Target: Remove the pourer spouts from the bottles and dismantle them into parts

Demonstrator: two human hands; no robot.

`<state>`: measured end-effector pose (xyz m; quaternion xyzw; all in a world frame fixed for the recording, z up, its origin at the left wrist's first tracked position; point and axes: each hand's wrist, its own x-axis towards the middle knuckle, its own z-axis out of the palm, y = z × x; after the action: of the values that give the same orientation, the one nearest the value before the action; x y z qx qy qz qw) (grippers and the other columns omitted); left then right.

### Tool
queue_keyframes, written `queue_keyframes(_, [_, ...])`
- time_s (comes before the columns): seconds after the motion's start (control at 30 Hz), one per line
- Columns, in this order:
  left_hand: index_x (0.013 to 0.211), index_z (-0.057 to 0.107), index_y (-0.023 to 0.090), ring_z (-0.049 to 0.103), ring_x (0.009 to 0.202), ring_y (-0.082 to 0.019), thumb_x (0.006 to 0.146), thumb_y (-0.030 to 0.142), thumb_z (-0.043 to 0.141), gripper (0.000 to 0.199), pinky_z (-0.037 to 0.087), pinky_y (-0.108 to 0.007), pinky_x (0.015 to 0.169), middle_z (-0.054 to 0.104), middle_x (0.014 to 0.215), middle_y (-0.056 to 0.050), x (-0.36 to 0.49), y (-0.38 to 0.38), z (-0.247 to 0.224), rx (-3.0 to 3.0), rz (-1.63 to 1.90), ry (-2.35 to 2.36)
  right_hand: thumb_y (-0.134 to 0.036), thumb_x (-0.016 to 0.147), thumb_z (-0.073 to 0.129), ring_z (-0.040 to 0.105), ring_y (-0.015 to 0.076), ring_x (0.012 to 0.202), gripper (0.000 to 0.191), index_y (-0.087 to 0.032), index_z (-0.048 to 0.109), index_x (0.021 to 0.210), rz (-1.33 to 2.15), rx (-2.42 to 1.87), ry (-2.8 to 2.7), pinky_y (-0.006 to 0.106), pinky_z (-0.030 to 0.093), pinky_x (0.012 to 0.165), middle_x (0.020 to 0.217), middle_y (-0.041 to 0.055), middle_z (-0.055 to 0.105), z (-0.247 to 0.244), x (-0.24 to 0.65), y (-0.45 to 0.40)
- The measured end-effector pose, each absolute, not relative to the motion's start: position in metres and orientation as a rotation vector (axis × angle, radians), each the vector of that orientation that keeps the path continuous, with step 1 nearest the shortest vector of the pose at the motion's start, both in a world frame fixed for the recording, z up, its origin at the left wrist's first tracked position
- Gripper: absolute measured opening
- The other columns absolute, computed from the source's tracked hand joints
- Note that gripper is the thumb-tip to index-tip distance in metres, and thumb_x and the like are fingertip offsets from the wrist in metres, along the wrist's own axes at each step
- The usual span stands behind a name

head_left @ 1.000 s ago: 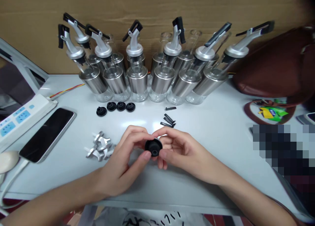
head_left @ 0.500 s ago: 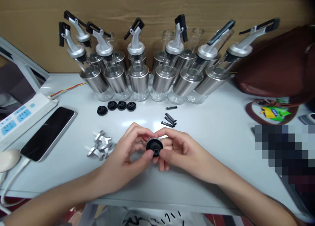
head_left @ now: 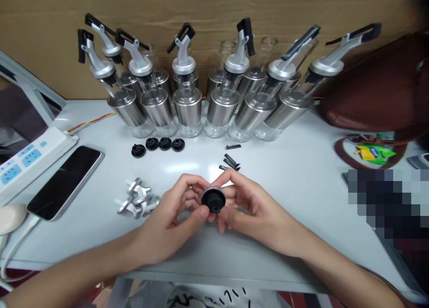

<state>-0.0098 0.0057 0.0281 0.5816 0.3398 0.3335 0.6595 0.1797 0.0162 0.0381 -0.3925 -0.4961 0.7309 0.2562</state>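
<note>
Between my two hands, above the front of the table, I hold a round pourer cap (head_left: 213, 200), its black stepped plug facing me inside a thin silver rim. My left hand (head_left: 186, 200) pinches its left side, the thumb near the lower edge. From the right, my right hand (head_left: 243, 200) closes on the same piece with thumb and fingers. Left of my left hand lies a pile of silver pourer spouts (head_left: 138, 198). Several black stoppers (head_left: 165, 143) sit in a row beyond. Past my fingertips are small black levers (head_left: 231, 160), partly hidden by my right hand.
Glass and steel oil bottles (head_left: 187, 107) line the back against cardboard, several topped with lever pourers. At left are a phone (head_left: 66, 183) and a power strip (head_left: 31, 158). A brown leather bag (head_left: 372, 84) and a yellow-green packet (head_left: 372, 153) are at right.
The pourer cap has tilted in my hands, its plug now pointing more downward toward me. Both hands keep their hold and have shifted very slightly.
</note>
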Motion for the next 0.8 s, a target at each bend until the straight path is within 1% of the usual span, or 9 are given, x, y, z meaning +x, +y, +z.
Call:
queue_keyframes(0.1, [0.111,0.043,0.025,0.062,0.082,-0.010,0.093,0.019,0.048,0.020,0.047,-0.022,0.075,0.058,0.089,0.001,-0.010,0.006,0.033,1.340,0.658,0.767,-0.019,0.076,0.055,0.055,0.0116,0.061,0.020,-0.021,0.043,0.092,2.037,-1.066,-1.397,0.025,0.040,0.058,0.074,-0.0015,0.060,0.039,0.180,0.015])
queue_keyframes(0.2, [0.105,0.043,0.024,0.059,0.077,-0.010,0.088,0.013,0.048,0.021,0.045,-0.023,0.071,0.056,0.084,0.002,-0.008,0.006,0.036,1.377,0.628,0.796,-0.018,0.075,0.054,0.052,0.0098,0.060,0.018,-0.022,0.042,0.089,2.073,-1.064,-1.430,0.022,0.036,0.054,0.073,-0.0024,0.059,0.038,0.179,0.015])
queue_keyframes(0.33, [0.092,0.040,0.024,0.050,0.068,-0.010,0.076,0.007,0.049,0.025,0.040,-0.023,0.061,0.049,0.078,0.004,-0.008,0.004,0.032,1.421,0.650,0.826,-0.013,0.071,0.054,0.046,0.0080,0.056,0.020,-0.022,0.041,0.084,2.040,-1.125,-1.506,0.020,0.032,0.051,0.068,-0.0055,0.056,0.039,0.176,0.013])
queue_keyframes(0.47, [0.082,0.030,0.025,0.040,0.062,-0.009,0.068,0.005,0.047,0.030,0.032,-0.021,0.054,0.040,0.074,0.006,-0.009,0.000,0.025,1.445,0.707,0.851,-0.007,0.066,0.056,0.040,0.0068,0.056,0.025,-0.022,0.041,0.081,1.961,-1.117,-1.564,0.018,0.030,0.048,0.068,-0.0070,0.054,0.039,0.172,0.010])
queue_keyframes(0.67, [0.078,0.026,0.025,0.035,0.063,-0.010,0.063,0.005,0.043,0.029,0.029,-0.023,0.053,0.037,0.073,0.006,-0.005,-0.003,0.018,1.509,0.811,0.839,-0.005,0.063,0.054,0.043,0.0068,0.056,0.026,-0.022,0.045,0.081,1.828,-1.094,-1.651,0.018,0.033,0.048,0.068,-0.0079,0.050,0.032,0.170,0.005])
queue_keyframes(0.8, [0.076,0.025,0.024,0.032,0.061,-0.010,0.063,0.005,0.043,0.029,0.027,-0.023,0.053,0.035,0.071,0.006,-0.004,-0.003,0.018,1.546,0.813,0.856,-0.006,0.063,0.050,0.043,0.0071,0.054,0.025,-0.022,0.045,0.080,1.777,-1.129,-1.700,0.018,0.031,0.045,0.067,-0.0073,0.052,0.032,0.169,0.005])
